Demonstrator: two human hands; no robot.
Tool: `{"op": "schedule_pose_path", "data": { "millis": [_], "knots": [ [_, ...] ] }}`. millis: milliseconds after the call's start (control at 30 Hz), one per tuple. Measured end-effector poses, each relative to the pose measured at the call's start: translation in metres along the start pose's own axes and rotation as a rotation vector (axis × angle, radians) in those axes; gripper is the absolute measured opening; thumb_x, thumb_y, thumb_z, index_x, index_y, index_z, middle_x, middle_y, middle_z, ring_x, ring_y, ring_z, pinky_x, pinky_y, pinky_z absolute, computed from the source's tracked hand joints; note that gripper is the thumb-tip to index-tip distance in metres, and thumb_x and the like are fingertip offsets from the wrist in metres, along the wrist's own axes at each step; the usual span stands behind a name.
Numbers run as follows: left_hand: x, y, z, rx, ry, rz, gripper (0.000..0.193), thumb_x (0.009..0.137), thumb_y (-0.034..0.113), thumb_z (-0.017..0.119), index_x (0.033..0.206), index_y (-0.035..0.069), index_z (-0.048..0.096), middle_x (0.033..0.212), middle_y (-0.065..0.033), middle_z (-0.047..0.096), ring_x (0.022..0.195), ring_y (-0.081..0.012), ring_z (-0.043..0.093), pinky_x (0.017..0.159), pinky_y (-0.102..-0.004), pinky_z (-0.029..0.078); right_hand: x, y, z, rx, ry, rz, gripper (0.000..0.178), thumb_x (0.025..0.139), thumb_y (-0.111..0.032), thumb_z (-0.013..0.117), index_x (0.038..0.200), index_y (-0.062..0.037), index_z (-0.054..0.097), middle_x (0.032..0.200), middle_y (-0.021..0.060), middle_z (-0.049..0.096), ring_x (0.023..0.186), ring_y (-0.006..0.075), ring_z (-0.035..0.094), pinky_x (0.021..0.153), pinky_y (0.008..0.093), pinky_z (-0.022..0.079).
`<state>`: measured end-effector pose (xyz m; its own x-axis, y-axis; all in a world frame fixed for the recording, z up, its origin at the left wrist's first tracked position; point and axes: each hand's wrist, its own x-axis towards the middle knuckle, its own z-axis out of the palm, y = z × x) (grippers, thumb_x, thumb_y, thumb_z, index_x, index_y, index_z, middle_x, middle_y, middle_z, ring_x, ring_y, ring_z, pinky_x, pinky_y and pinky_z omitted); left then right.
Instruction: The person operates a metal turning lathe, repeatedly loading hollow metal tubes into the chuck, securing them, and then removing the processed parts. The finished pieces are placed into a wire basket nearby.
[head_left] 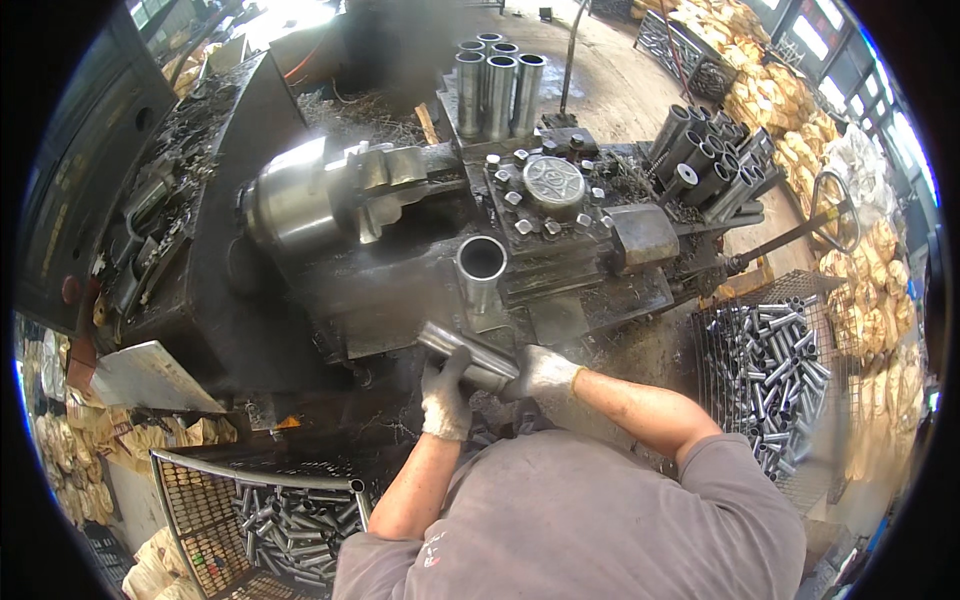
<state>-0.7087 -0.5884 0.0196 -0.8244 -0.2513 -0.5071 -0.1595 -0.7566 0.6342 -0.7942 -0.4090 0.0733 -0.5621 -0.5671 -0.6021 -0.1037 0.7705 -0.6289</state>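
Both of my gloved hands hold one short steel tube [462, 349] lying slantwise in front of the lathe. My left hand [444, 396] grips it from below near its middle. My right hand [540, 373] closes on its lower right end. Just above it, another steel tube [481, 268] stands upright on the lathe carriage with its open mouth up. The shiny lathe chuck [300, 200] sits to the left, with its jaws [385, 180] facing right.
The tool post [553, 188] is right of the chuck. Upright tubes [497, 88] stand behind the lathe and more lean at the right [705, 160]. Wire baskets of tubes sit at the right [775, 370] and lower left [285, 525]. Metal chips litter the machine bed.
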Motion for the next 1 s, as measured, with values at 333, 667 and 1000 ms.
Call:
{"op": "schedule_pose_path", "data": {
  "millis": [333, 667, 1000],
  "knots": [
    [-0.004, 0.008, -0.026, -0.459, -0.135, -0.139, 0.064, 0.111, 0.055, 0.042, 0.13, 0.0, 0.066, 0.13, -0.023, 0.073, 0.12, -0.0425, 0.07, 0.104, -0.0589, 0.055, -0.027, 0.032, -0.034, 0.181, 0.436, -0.451, 0.034, 0.081, -0.02, 0.083, 0.109, -0.004, 0.073, 0.096, 0.0157, 0.079, 0.09, 0.0238, 0.078, 0.081, 0.0378, 0.063],
    [0.009, 0.04, -0.048, -0.466, -0.348, -0.083, 0.073, 0.11, 0.063, 0.042, 0.144, 0.001, 0.059, 0.121, -0.0288, 0.073, 0.104, -0.0476, 0.075, 0.086, -0.0582, 0.065, -0.065, 0.054, -0.038, -0.389, 0.616, -0.3, 0.045, 0.087, -0.021, 0.081, 0.128, -0.0056, 0.07, 0.093, 0.0199, 0.079, 0.079, 0.0351, 0.079, 0.07, 0.044, 0.064],
    [0.044, 0.042, -0.062, -0.347, -0.276, -0.287, 0.072, 0.109, 0.063, 0.05, 0.138, -0.002, 0.062, 0.119, -0.025, 0.075, 0.1, -0.0418, 0.077, 0.088, -0.0528, 0.066, -0.01, -0.071, -0.022, -0.703, 0.424, -0.704, 0.043, 0.087, -0.012, 0.064, 0.129, -0.0073, 0.063, 0.08, 0.0178, 0.071, 0.077, 0.034, 0.076, 0.06, 0.0451, 0.06]
  ]
}}
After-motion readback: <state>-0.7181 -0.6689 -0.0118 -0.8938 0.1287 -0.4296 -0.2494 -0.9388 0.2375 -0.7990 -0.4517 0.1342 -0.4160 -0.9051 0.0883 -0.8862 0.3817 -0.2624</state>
